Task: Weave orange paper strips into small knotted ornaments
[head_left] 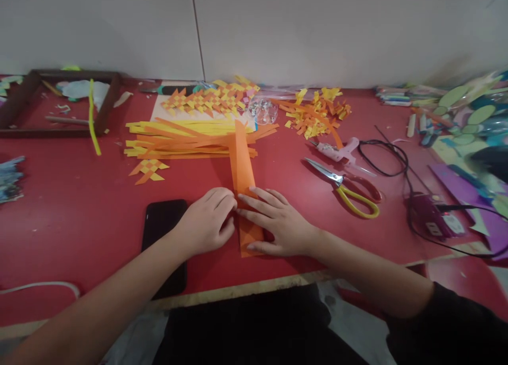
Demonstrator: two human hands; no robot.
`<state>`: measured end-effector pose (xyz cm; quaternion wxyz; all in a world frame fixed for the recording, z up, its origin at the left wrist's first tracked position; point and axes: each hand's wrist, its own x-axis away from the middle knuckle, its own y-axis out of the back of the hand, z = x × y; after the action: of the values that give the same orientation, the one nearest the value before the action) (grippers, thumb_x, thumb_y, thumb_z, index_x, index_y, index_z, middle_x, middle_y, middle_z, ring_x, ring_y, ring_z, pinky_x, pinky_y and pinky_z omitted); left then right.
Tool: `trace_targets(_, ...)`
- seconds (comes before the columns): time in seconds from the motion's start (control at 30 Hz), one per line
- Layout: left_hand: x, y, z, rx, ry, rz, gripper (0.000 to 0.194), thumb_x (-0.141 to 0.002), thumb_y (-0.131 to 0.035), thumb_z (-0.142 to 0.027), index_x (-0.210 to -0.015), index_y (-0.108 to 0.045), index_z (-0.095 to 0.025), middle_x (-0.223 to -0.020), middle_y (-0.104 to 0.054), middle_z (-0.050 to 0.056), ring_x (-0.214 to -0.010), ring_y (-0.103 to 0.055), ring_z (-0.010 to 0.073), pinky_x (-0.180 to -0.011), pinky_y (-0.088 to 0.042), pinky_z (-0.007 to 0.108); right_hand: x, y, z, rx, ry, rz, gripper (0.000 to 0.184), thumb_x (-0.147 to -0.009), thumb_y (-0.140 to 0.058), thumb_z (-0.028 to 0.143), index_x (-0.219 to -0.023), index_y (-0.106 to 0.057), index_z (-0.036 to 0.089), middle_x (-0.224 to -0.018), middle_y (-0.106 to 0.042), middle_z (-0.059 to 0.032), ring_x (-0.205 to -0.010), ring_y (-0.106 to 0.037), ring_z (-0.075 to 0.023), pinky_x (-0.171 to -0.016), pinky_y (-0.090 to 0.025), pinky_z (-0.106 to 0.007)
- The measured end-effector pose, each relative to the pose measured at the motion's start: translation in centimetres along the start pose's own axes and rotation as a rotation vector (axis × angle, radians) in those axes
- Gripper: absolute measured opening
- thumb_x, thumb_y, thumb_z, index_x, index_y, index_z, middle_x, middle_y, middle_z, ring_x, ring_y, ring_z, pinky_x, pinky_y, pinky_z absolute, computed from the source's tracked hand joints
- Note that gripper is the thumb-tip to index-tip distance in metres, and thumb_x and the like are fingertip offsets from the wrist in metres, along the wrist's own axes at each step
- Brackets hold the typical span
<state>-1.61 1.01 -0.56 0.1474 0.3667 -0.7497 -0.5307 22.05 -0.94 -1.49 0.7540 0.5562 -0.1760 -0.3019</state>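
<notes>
A long folded sheet of orange paper [243, 169] lies on the red table, its far end over a bundle of strips. My left hand [212, 217] is closed, with its curled fingers at the left edge of the paper; the fingertips are partly hidden. Flat on the paper's right side rests my right hand [280, 222], fingers spread. A black phone [162, 222] lies beside and partly under my left wrist. Beyond the hands are orange and yellow paper strips [159, 137] and a small woven paper fish shape [150, 169].
Scissors [341, 182] with red and yellow handles lie at right, near a pink glue gun [337, 151]. A corded maroon power strip [432, 217] sits farther right. Woven pieces [206, 100] and paper scraps [317, 113] lie along the wall. A brown frame [35, 131] stands at left.
</notes>
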Motion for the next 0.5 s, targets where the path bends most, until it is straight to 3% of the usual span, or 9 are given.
trace_targets(0.5,-0.02,0.06,-0.17,0.02,-0.005,-0.035,0.01,-0.083,-0.047,-0.012,-0.088,-0.055,-0.015,-0.095,-0.063,0.014,-0.092,-0.059,0.0269,-0.081,-0.052,0.04,-0.35,0.05,0.14,-0.017,-0.006,0.025,0.074,-0.087,-0.051,0.065,-0.147,-0.044,0.022,-0.157,-0.036,-0.0089,-0.148,-0.025,-0.0317,-0.117,-0.022,-0.055)
